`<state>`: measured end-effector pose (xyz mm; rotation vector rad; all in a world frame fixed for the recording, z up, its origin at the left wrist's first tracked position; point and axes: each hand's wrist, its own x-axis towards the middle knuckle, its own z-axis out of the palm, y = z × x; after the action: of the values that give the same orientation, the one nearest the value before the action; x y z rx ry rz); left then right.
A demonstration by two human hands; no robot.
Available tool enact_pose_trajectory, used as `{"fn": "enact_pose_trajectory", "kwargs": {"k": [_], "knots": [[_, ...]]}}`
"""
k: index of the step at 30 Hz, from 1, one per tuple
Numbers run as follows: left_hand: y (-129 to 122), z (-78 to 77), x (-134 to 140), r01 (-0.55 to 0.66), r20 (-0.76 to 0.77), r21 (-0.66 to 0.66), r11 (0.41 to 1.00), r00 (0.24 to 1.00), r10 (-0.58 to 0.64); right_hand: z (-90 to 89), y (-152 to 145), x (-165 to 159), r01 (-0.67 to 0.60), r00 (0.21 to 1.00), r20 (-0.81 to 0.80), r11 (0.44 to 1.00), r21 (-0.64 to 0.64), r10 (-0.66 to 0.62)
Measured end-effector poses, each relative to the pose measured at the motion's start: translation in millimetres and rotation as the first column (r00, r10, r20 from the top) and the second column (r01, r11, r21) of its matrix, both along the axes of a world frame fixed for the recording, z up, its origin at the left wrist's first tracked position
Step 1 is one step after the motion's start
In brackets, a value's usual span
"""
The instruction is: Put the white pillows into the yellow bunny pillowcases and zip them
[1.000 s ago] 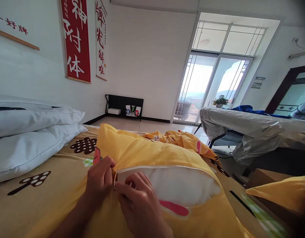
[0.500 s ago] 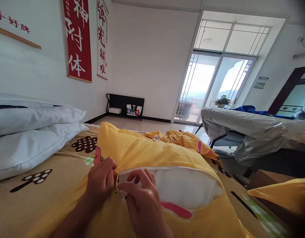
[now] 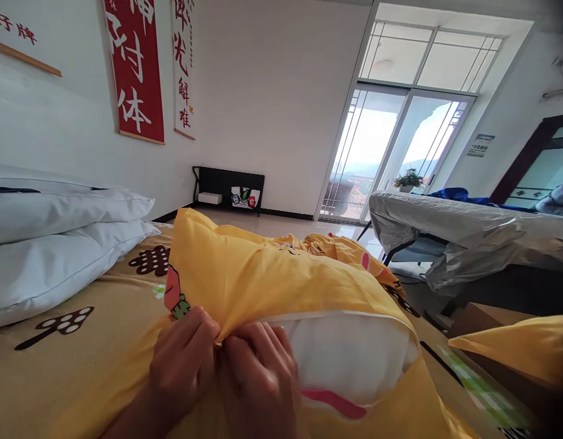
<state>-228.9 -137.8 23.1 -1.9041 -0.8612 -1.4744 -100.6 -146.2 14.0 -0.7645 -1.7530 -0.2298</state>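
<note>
A yellow pillowcase (image 3: pixel 308 274) lies in front of me, with a white pillow (image 3: pixel 340 347) showing through its long open slit. My left hand (image 3: pixel 185 360) is closed on the pillowcase edge at the left end of the slit. Right beside it, my right hand (image 3: pixel 263 366) pinches the same edge, its fingertips hidden in the fabric. The two hands nearly touch, and the cloth puckers between them. Whether they hold a zipper there is hidden. A carrot print shows at the case's left corner.
White pillows (image 3: pixel 57 256) are stacked at the left on a brown patterned bedsheet (image 3: pixel 38 378). Crumpled yellow fabric (image 3: pixel 336 244) lies behind the pillowcase. At the right are a cardboard box (image 3: pixel 482 320), more yellow cloth (image 3: pixel 519 347) and a plastic-covered table (image 3: pixel 468 222).
My right hand has moved from loose, partly spread fingers to a closed pinch against the left hand. The left part of the slit is now drawn together. The view has tilted down slightly.
</note>
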Motion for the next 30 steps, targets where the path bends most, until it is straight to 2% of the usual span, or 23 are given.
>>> {"fn": "enact_pose_trajectory", "kwargs": {"k": [4,9,16,20,23,26,30], "knots": [[5.0,0.6,-1.3,-0.002,0.05,-0.012,1.0,0.999,0.002,-0.2,-4.0,0.9,0.013,1.0,-0.025,0.999,0.039,-0.012],[10.6,-1.0,-3.3,0.028,0.023,-0.06,0.998,0.999,-0.027,0.7,-9.3,2.9,0.004,0.997,-0.083,1.0,-0.014,-0.005],[3.9,-3.5,-2.5,0.082,0.049,-0.032,0.996,0.996,-0.08,0.5,-17.8,8.8,0.168,0.985,0.036,0.986,0.019,-0.169],[4.5,-2.4,-10.0,0.044,0.083,0.01,0.999,0.996,-0.045,6.0,-22.1,19.8,0.162,0.978,0.144,0.985,-0.065,-0.152],[11.0,-1.4,-16.6,0.012,0.1,0.006,1.0,0.995,-0.012,11.1,-22.1,27.1,0.212,0.962,0.204,0.967,-0.141,-0.181],[18.9,-0.3,-20.7,0.002,0.114,0.007,1.0,0.994,-0.003,19.2,-18.1,36.2,0.293,0.927,0.313,0.92,-0.261,-0.206],[27.7,1.7,-23.3,-0.018,0.123,-0.027,0.999,0.992,0.021,36.3,-10.7,55.3,0.347,0.879,0.461,0.825,-0.446,-0.12]]}}
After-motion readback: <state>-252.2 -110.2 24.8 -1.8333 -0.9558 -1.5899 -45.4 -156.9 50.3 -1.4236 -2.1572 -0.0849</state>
